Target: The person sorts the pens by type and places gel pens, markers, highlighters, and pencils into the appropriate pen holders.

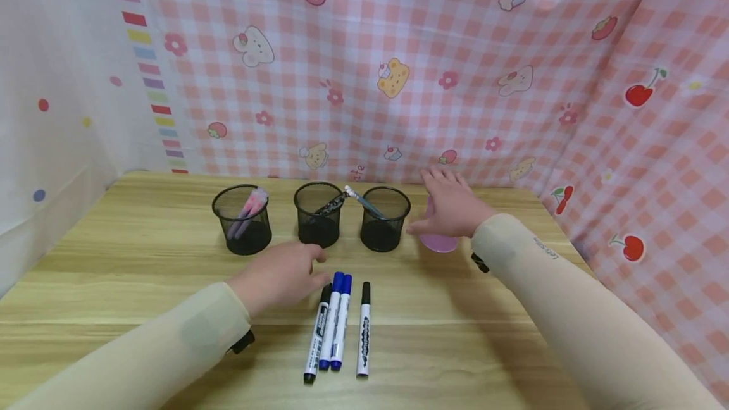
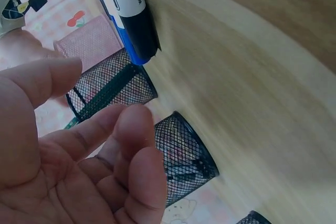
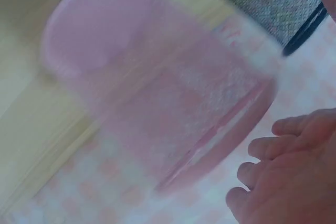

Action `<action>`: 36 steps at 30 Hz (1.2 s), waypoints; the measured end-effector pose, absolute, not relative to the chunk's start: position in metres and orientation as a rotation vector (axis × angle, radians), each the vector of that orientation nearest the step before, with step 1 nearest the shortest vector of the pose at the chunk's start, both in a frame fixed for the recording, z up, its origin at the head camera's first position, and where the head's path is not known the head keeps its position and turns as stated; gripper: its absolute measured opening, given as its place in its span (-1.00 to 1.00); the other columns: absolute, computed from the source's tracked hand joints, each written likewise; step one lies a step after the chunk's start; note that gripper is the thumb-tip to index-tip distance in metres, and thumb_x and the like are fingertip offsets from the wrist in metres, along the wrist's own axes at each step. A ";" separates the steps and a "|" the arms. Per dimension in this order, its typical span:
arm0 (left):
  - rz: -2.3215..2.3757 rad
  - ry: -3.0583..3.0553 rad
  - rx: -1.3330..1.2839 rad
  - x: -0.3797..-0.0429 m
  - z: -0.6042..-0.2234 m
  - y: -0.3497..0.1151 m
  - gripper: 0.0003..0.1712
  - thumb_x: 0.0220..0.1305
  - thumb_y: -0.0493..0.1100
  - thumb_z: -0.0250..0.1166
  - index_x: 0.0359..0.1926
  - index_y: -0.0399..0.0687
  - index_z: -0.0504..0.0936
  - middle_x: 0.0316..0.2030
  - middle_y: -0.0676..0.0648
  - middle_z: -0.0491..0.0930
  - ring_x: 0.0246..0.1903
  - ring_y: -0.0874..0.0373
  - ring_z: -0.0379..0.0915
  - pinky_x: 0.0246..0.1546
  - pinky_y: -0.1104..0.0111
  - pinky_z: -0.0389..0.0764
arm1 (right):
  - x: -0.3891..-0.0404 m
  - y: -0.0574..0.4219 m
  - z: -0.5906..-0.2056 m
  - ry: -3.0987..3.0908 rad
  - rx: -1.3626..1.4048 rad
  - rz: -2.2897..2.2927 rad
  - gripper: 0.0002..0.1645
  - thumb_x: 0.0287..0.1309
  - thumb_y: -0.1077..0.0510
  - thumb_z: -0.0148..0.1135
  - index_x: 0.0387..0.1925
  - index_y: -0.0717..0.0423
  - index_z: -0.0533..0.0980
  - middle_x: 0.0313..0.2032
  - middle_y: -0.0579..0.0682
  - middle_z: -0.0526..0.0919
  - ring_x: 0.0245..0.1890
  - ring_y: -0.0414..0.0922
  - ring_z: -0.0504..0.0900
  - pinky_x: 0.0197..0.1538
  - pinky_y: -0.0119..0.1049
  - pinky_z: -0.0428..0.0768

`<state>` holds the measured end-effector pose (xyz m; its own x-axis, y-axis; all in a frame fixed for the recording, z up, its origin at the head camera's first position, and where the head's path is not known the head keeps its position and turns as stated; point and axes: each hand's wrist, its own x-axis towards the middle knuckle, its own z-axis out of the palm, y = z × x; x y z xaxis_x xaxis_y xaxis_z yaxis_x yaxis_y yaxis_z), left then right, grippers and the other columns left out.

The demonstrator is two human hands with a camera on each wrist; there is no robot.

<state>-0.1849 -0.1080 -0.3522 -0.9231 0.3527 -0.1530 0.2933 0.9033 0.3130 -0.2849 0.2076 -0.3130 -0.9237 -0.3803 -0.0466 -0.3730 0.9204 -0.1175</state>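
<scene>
Head view: right hand [image 1: 452, 204] over the pink cup [image 1: 440, 244], hiding most of it; fingers extended, thumb spread wide toward the right mesh cup [image 1: 381, 239]. Can't tell contact from here. Left hand [image 1: 281, 276] near the cap end of four markers, thumb tip just beside the black-capped marker [image 1: 316, 337]. Two blue-capped markers [image 1: 332, 324] lie close against it; a lone black-capped marker [image 1: 364, 337] sits apart to their right. All four flat on the tabletop [image 1: 142, 258], long axes running near to far, caps pointing away from the person. Behind them: left mesh cup [image 1: 249, 239], middle mesh cup [image 1: 319, 233] and the right one, all upright with pens inside. Printed cloth [image 1: 353, 119] behind the row.

Left wrist view: left fingers loosely curled, thumb apart from them; marker caps a little clear of the fingertips. Mesh cups beyond the fingers.

Right wrist view: pink cup blurred but whole, upright, base on the tabletop, long axis vertical, mouth up. Right fingertips just beside its rim, slightly bent, visible gap. Mesh cup close by.
</scene>
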 end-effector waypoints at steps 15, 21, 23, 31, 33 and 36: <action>0.388 2.770 0.496 -0.174 -0.358 -0.116 -0.23 0.41 0.29 0.32 0.43 -0.05 0.53 0.36 -0.12 0.59 0.38 -0.17 0.50 0.41 -0.11 0.48 | -0.291 0.263 -0.325 2.932 -0.517 -0.265 0.51 0.03 -0.30 0.59 0.64 0.37 -0.09 0.64 0.43 -0.12 0.62 0.47 -0.12 0.61 0.39 -0.07; 0.375 2.762 0.516 -0.170 -0.359 -0.113 -0.17 0.39 0.30 0.33 0.46 -0.12 0.49 0.41 -0.16 0.54 0.40 -0.20 0.47 0.44 -0.10 0.45 | -0.290 0.265 -0.332 2.948 -0.492 -0.354 0.46 0.03 -0.19 0.62 0.61 0.41 -0.06 0.55 0.43 0.19 0.50 0.38 0.28 0.53 0.31 0.28; 0.368 2.758 0.508 -0.169 -0.359 -0.112 -0.16 0.39 0.30 0.34 0.46 -0.13 0.48 0.41 -0.17 0.53 0.40 -0.20 0.47 0.44 -0.10 0.45 | -0.290 0.265 -0.334 2.950 -0.482 -0.401 0.43 0.05 -0.15 0.62 0.60 0.43 -0.05 0.53 0.43 0.23 0.46 0.36 0.36 0.51 0.29 0.34; 0.332 2.735 0.514 -0.168 -0.360 -0.112 -0.12 0.36 0.30 0.37 0.46 -0.18 0.48 0.40 -0.22 0.55 0.39 -0.23 0.48 0.43 -0.11 0.45 | -0.290 0.266 -0.340 2.935 -0.440 -0.454 0.43 0.07 -0.14 0.61 0.65 0.33 -0.09 0.60 0.37 0.12 0.53 0.35 0.26 0.55 0.30 0.25; 0.325 2.734 0.521 -0.168 -0.360 -0.112 -0.12 0.36 0.30 0.37 0.46 -0.19 0.47 0.39 -0.23 0.55 0.39 -0.23 0.48 0.43 -0.11 0.46 | -0.291 0.266 -0.340 2.928 -0.451 -0.445 0.43 0.07 -0.14 0.60 0.66 0.29 -0.10 0.62 0.35 0.08 0.57 0.35 0.20 0.57 0.30 0.21; 0.321 2.735 0.537 -0.169 -0.361 -0.112 -0.12 0.36 0.27 0.38 0.46 -0.23 0.47 0.38 -0.27 0.55 0.37 -0.25 0.49 0.42 -0.12 0.46 | -0.291 0.266 -0.339 2.921 -0.485 -0.411 0.44 0.10 -0.15 0.58 0.68 0.24 -0.13 0.65 0.31 0.00 0.62 0.34 0.09 0.60 0.29 0.13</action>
